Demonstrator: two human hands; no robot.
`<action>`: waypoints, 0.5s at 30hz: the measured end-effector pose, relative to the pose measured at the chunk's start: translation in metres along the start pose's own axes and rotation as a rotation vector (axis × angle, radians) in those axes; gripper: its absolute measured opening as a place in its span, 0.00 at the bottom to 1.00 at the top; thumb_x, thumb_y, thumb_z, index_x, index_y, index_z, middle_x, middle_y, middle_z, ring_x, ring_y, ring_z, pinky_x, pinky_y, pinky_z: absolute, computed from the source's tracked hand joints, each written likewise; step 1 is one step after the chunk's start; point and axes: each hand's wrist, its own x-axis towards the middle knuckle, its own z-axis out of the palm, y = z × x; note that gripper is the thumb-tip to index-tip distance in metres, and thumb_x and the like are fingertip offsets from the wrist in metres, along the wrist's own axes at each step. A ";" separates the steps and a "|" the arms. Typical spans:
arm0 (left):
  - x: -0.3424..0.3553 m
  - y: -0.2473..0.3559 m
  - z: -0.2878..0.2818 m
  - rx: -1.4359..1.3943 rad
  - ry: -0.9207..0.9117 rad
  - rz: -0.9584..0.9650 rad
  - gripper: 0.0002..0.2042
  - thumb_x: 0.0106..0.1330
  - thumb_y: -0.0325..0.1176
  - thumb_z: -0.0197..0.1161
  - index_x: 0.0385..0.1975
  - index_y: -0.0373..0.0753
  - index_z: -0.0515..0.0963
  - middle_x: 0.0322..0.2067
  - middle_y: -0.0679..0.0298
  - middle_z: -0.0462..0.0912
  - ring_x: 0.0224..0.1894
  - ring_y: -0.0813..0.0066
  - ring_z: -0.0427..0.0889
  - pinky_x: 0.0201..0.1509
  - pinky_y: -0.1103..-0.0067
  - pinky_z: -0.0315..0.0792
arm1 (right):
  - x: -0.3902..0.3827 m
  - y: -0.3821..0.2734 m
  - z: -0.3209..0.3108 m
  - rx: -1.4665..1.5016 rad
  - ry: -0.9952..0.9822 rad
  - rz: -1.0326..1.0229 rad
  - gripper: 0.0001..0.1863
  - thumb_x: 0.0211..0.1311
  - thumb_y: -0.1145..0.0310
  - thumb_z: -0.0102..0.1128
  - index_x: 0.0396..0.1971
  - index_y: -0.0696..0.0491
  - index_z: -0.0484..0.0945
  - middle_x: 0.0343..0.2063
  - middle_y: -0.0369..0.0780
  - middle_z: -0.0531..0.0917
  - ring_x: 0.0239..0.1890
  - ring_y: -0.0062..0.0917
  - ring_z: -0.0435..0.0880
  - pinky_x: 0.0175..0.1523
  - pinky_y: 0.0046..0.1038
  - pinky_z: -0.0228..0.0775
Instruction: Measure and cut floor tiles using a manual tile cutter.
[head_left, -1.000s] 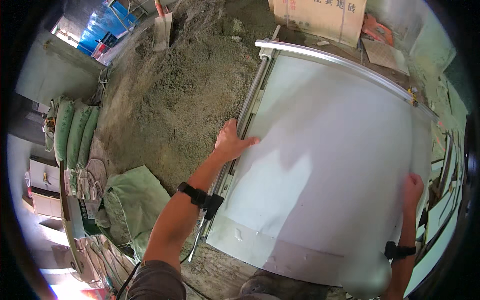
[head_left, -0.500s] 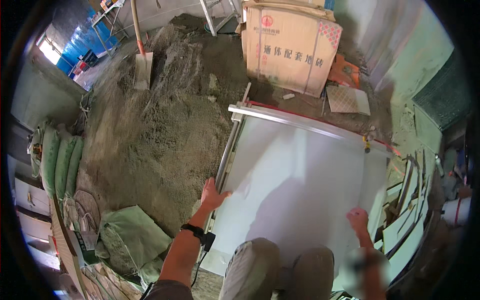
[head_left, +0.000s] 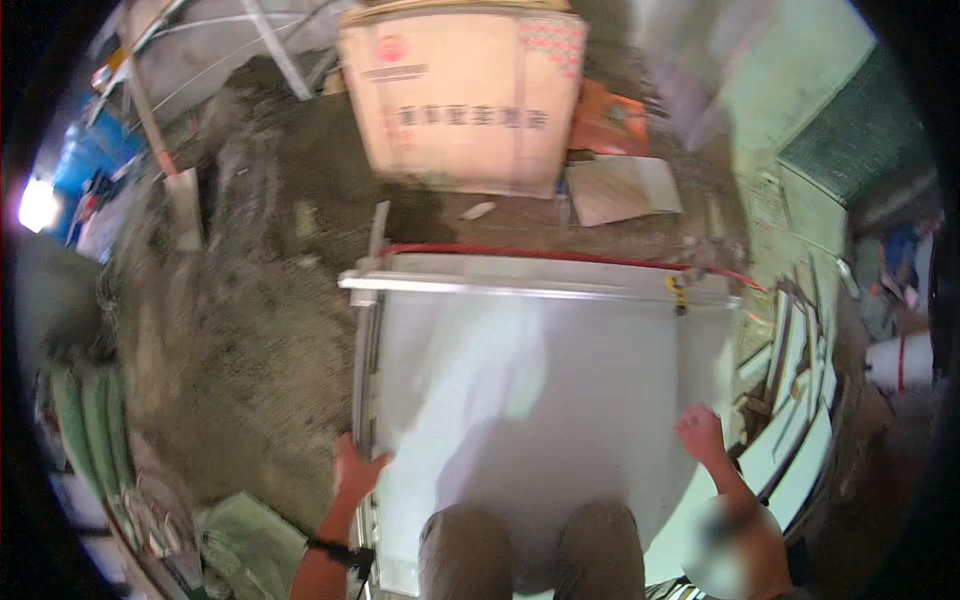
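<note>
A large glossy white slab (head_left: 560,370), which looks like a tile, lies flat in front of my knees. My left hand (head_left: 355,470) is at its left edge, beside a metal rail (head_left: 365,370). The thumb points inward over the slab, apart from the fingers. Over the right part of the slab, my right hand (head_left: 700,432) is closed with its fingers curled; whether it holds anything is hidden. A silver bar (head_left: 520,287) crosses the slab's far end, with a small yellow and black piece (head_left: 678,294) near its right end.
Beyond the slab stands a big cardboard box (head_left: 465,120), with a square beige tile (head_left: 625,190) beside it. Left are a sand heap (head_left: 250,330), a shovel (head_left: 184,210) and green sacks (head_left: 90,420). Cut white strips (head_left: 800,430) lie at the right.
My view has turned right, so the box, slab and shovel appear farther left. Both hands keep about the same places over the slab, the left thumb still spread, the right hand still closed.
</note>
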 end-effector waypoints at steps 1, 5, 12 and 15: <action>0.006 0.025 -0.017 0.137 -0.078 -0.030 0.47 0.48 0.53 0.78 0.61 0.27 0.63 0.59 0.45 0.68 0.61 0.47 0.70 0.63 0.58 0.67 | 0.020 -0.013 -0.006 -0.100 0.160 -0.057 0.21 0.56 0.63 0.67 0.46 0.60 0.77 0.40 0.49 0.82 0.45 0.46 0.80 0.50 0.44 0.72; 0.080 0.110 -0.075 -0.088 0.100 -0.176 0.37 0.57 0.51 0.74 0.55 0.29 0.66 0.45 0.53 0.69 0.48 0.58 0.71 0.53 0.59 0.70 | 0.121 -0.099 -0.059 -0.243 0.488 -0.385 0.32 0.56 0.60 0.69 0.56 0.62 0.70 0.47 0.53 0.78 0.51 0.51 0.76 0.57 0.45 0.68; 0.279 0.200 -0.094 -0.372 0.418 0.191 0.27 0.67 0.55 0.63 0.41 0.28 0.77 0.35 0.57 0.79 0.38 0.66 0.76 0.47 0.68 0.71 | 0.244 -0.096 -0.092 0.370 -0.214 -0.104 0.36 0.54 0.53 0.76 0.55 0.61 0.75 0.45 0.42 0.84 0.48 0.26 0.81 0.56 0.31 0.73; 0.317 0.198 -0.084 -0.368 0.270 0.149 0.25 0.66 0.52 0.64 0.37 0.29 0.81 0.28 0.60 0.81 0.33 0.70 0.78 0.41 0.69 0.72 | 0.256 -0.099 -0.091 0.210 -0.424 -0.086 0.26 0.57 0.57 0.73 0.53 0.54 0.80 0.47 0.37 0.84 0.49 0.20 0.80 0.55 0.27 0.73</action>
